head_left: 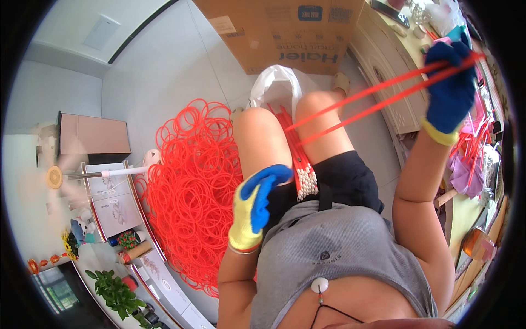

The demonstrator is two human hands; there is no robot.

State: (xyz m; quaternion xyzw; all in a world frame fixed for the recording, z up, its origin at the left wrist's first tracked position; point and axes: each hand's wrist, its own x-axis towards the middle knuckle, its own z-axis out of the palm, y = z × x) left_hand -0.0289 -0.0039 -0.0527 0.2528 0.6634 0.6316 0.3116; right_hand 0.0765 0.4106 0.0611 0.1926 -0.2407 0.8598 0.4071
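My right hand, in a blue and yellow work glove, is raised at the upper right and closed around long red strips. Two lengths of them slant down from it toward my lap, slightly blurred. Between my thighs lies a bundle of red strips with many small white ends nearest my waist. My left hand, gloved alike, hovers over my left thigh beside the bundle, its fingers bent and apart with nothing visible in them. A white plastic bag stands between my knees, with red strips at its mouth.
A large heap of red rings covers the floor to my left. Ahead is a cardboard box. A cluttered cabinet runs along my right, with more red strips. At far left stand a fan and a white drawer unit.
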